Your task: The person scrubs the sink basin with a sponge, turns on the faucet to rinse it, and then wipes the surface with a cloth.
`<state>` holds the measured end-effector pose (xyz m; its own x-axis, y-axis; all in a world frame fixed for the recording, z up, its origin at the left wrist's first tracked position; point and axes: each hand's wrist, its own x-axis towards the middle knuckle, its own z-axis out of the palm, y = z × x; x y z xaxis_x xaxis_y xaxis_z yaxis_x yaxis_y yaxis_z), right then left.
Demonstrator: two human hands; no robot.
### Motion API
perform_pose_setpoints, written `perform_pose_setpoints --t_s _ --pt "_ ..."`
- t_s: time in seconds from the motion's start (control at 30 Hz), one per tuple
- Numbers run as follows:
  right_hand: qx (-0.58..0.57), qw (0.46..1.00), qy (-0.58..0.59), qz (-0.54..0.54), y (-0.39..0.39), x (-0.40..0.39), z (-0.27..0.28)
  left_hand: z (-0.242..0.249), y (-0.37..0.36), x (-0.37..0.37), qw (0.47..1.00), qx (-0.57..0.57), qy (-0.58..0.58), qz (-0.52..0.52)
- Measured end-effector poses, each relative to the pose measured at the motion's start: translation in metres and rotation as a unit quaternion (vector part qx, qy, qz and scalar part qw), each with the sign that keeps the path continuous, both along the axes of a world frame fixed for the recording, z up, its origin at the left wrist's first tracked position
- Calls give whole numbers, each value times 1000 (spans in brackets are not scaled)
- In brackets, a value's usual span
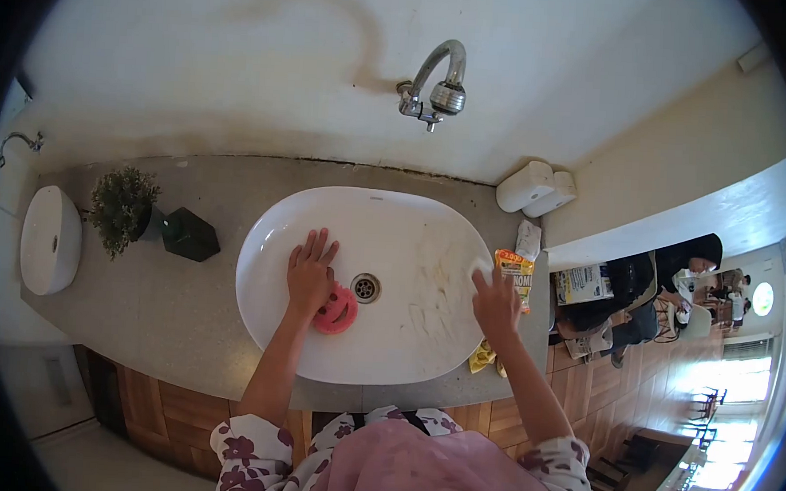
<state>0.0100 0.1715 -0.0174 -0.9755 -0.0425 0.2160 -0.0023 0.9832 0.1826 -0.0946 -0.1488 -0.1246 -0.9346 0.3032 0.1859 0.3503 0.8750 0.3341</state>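
Note:
A white oval sink (387,363) is in front of me, with a round metal drain (367,288) in its floor and brownish smears on the right half. My left hand (310,275) lies on the sink floor left of the drain, fingers stretched out and spread. Right beside its thumb side is a pink sponge with a smiling face (336,311), partly covered by the hand. My right hand (496,306) is over the sink's right rim, some fingers extended, and nothing shows in its grasp. A yellow and orange packet (516,274) lies just beyond it on the counter.
A curved metal faucet (448,75) juts from the wall. A dark green container (191,234) and a potted plant (124,209) stand left on the grey counter (167,323). A yellow cloth (481,358) lies by the right rim; white dispensers (527,189) and people (690,261) are farther right.

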Motion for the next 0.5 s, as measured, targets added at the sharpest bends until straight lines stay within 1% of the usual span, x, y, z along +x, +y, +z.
perform_pose_setpoints --t_s 0.07,0.1,0.17,0.27,0.33,0.4,0.47,0.5 --pt "13 999 -29 -29 1 33 1 -1 1 0 1000 4 -4 3" --pt "14 999 -30 -26 2 31 -1 0 0 0 1000 5 -7 4" --pt "-23 999 -29 -23 6 28 -10 0 0 -1 1000 0 -10 6" --pt "-26 999 -17 -9 -2 -28 -30 4 1 0 1000 -1 -12 3" --pt "-45 999 -23 -16 -4 -32 -20 4 0 0 1000 0 -13 -2" --pt "-62 997 -31 -26 -2 -18 -12 3 1 0 1000 0 -11 2" --pt "-21 998 -46 -36 6 18 -10 3 1 -1 1000 0 -15 1" --pt "-19 997 -54 -44 5 29 -5 4 0 0 1000 0 -20 0"
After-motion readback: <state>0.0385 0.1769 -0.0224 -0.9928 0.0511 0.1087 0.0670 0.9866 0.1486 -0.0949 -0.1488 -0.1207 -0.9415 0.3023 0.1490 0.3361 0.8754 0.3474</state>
